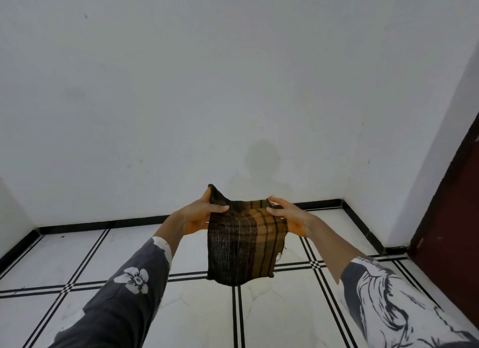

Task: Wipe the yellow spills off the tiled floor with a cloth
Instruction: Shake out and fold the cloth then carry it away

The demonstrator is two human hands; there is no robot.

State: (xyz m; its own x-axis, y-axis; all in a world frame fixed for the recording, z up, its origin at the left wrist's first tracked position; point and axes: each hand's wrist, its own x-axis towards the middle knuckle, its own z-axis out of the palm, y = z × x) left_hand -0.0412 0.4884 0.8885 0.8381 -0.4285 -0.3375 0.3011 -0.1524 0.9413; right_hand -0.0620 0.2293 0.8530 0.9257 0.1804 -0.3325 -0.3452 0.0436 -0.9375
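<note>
Cloth (243, 246) held up in air above tiled floor (280, 308), hanging roughly square. Weave thin, coarse; dark brown and ochre plaid, frayed threads along right and lower edges. Left hand (199, 215) closed on upper left edge, thumb over front. Right hand (287, 215) closed on upper right edge, fingers curled. Floor tiles white, glossy, marbled, with double black lines; open on all sides. Black skirting (129, 222) meets plain white wall (181, 88). Dark red door (451, 218) at right. Patterned grey-and-white sleeves (129, 290) on both arms.

White wall (181, 88), tiled floor (285, 308), maroon door (451, 218)
</note>
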